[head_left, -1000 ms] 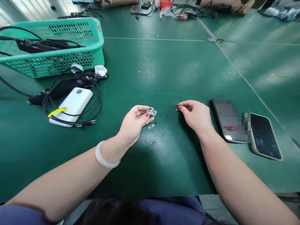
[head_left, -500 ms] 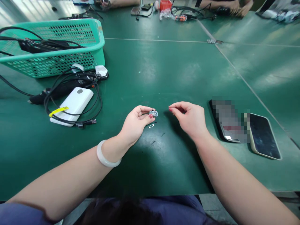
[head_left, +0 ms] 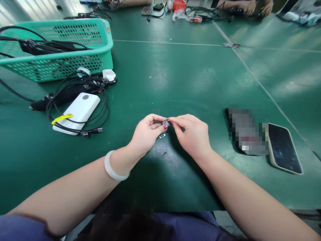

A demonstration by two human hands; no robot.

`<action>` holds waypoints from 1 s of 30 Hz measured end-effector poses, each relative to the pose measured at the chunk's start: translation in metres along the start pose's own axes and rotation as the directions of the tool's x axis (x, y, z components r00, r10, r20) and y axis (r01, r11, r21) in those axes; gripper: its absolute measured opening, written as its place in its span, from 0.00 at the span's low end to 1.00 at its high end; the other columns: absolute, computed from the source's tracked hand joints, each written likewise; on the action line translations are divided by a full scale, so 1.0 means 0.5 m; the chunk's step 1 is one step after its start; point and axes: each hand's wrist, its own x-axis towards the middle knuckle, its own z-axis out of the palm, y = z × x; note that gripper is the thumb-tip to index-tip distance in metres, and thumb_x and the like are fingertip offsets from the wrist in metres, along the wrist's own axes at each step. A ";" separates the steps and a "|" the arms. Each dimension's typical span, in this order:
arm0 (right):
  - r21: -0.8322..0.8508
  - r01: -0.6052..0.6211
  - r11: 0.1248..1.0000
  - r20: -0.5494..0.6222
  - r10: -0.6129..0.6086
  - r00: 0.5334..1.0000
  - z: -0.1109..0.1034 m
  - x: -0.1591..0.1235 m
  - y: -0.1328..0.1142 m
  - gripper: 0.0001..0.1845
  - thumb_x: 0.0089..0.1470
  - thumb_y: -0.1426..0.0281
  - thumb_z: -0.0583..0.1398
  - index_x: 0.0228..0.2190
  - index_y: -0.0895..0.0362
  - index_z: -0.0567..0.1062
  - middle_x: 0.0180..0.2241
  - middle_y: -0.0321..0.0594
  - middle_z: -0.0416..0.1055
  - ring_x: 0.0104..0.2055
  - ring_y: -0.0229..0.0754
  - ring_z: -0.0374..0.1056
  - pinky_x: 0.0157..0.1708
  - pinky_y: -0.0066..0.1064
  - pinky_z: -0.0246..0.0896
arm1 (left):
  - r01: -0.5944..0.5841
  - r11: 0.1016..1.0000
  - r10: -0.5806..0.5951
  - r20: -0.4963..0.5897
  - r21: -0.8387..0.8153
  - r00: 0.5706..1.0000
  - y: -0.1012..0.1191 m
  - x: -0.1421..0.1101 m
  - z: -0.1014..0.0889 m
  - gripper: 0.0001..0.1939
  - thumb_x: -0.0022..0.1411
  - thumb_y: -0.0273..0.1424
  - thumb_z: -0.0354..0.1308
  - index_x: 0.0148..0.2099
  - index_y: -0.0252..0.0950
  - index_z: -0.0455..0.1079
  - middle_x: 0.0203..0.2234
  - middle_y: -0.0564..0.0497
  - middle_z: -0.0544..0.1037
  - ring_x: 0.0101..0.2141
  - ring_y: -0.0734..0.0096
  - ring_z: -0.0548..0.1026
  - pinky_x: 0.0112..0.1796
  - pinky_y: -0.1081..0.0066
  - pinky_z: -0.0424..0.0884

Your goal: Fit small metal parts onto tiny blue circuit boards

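Part, small, flat and silvery-grey, is between my two hands, just above the table, near the middle of the view. Left hand: closed pinch, thumb in front, fingers behind, part gripped between them and poking out past the thumb. Right hand: thumb and forefinger pinched together at the part's right edge, fingertips right up against the left ones. Can't tell whether the right has the edge itself or some tiny bit; too small to read. Other right fingers curled, a little gap behind the pinch.

White frame, tiny, lies flat on the table just below the left fingertips. White bracelet on my left wrist.

Left side: power bank flat on the table, black cord looped over and around it, yellow tag on the cord, USB plug pointing right. Black tool just behind. Green basket behind that, with dark cables inside.

Right side: black phone, mostly pixelated, and pale-cased phone, dark screen up, side by side. Can't tell if they touch.

Far edge: another person's hands, red box, clear plastic wrap.
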 end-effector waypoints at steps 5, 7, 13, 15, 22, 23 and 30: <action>-0.099 0.037 0.994 0.028 -0.034 0.999 0.002 0.001 -0.005 0.16 0.59 0.73 0.54 0.34 0.52 0.82 0.31 0.39 0.80 0.34 0.42 0.73 0.38 0.35 0.67 | 0.000 1.000 0.000 -0.005 0.012 1.000 -0.002 0.001 0.001 0.13 0.45 0.28 0.70 0.33 0.34 0.71 0.31 0.51 0.79 0.36 0.72 0.78 0.45 0.64 0.72; -0.127 0.042 0.991 0.040 -0.037 0.999 0.002 0.000 -0.008 0.16 0.60 0.72 0.54 0.35 0.51 0.82 0.31 0.38 0.80 0.33 0.41 0.72 0.38 0.35 0.67 | -0.004 1.000 0.004 -0.005 0.019 1.000 -0.003 0.001 0.001 0.13 0.45 0.28 0.70 0.33 0.34 0.71 0.31 0.51 0.79 0.36 0.71 0.78 0.45 0.64 0.72; -0.092 0.028 0.995 0.036 -0.025 0.999 0.000 -0.002 -0.012 0.16 0.60 0.73 0.53 0.35 0.52 0.82 0.33 0.39 0.80 0.35 0.42 0.73 0.39 0.36 0.67 | -0.015 1.000 0.015 0.000 0.018 1.000 -0.002 -0.001 0.002 0.12 0.46 0.27 0.69 0.34 0.34 0.71 0.30 0.52 0.79 0.35 0.72 0.78 0.44 0.65 0.72; -0.111 -0.001 0.994 0.030 0.004 1.000 0.000 -0.003 -0.013 0.15 0.59 0.72 0.54 0.37 0.52 0.81 0.33 0.39 0.80 0.34 0.42 0.73 0.39 0.35 0.67 | -0.016 1.000 0.016 -0.002 0.015 1.000 -0.002 -0.002 0.002 0.12 0.46 0.27 0.69 0.33 0.34 0.71 0.30 0.52 0.79 0.35 0.72 0.78 0.44 0.65 0.71; -0.085 -0.054 0.995 0.000 0.055 0.999 0.003 -0.004 -0.013 0.16 0.58 0.73 0.55 0.46 0.55 0.76 0.33 0.39 0.80 0.35 0.42 0.73 0.40 0.35 0.67 | -0.026 0.999 0.026 -0.006 0.045 1.000 -0.002 -0.005 0.003 0.11 0.48 0.28 0.68 0.34 0.35 0.71 0.30 0.52 0.79 0.35 0.71 0.78 0.43 0.65 0.71; -0.082 -0.049 0.995 -0.004 0.049 0.999 0.004 -0.005 -0.013 0.16 0.58 0.74 0.55 0.46 0.56 0.76 0.33 0.38 0.80 0.35 0.42 0.74 0.40 0.35 0.67 | -0.029 0.998 0.029 -0.004 0.050 1.000 -0.002 -0.006 0.003 0.11 0.48 0.28 0.68 0.34 0.35 0.71 0.30 0.52 0.79 0.35 0.71 0.78 0.43 0.65 0.71; -0.106 -0.030 0.994 -0.026 0.028 0.999 0.004 -0.006 -0.016 0.16 0.56 0.75 0.56 0.46 0.57 0.75 0.31 0.36 0.80 0.34 0.40 0.73 0.39 0.33 0.68 | -0.040 0.992 0.043 -0.023 0.121 0.999 -0.003 -0.013 0.005 0.09 0.49 0.25 0.66 0.34 0.35 0.71 0.30 0.52 0.79 0.34 0.73 0.78 0.42 0.67 0.72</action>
